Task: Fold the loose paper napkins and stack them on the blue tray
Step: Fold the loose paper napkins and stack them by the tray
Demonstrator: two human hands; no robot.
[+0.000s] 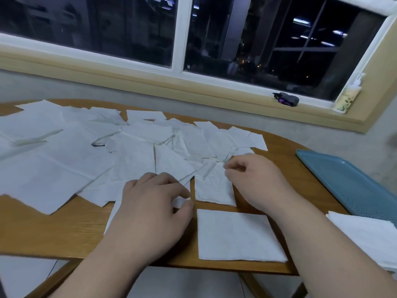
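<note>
Dozens of loose napkins (64, 151) scattered over far and left part of wooden desk (64, 229), overlapping, mostly flat, a few creased.

Left hand (154, 203) palm down near desk centre, lying over half-hidden napkin (111, 216). Fingers curled, thumb and forefinger pressed together on that napkin's right corner.

Right hand (255, 179) just right of it, a little farther out, palm down. Fingers curled in, tips together, pinching far right edge of middle napkin (214, 190). Middle napkin flat on desk between both hands, far end tucked into loose pile.

Folded napkin (236, 235) square and flat at near desk edge, between both forearms, just near of middle napkin, apart from it by a strip of bare wood.

Blue tray (348, 186) on right end of desk, perforated base, running from far-left to near-right. Napkin stack (365, 235) covering its near end, edges roughly aligned, partly cut off by frame; far part of tray bare.

Window (180, 33) behind desk, dark outside. Small dark object (285, 98) and pale bottle (348, 97) on sill at far right.
</note>
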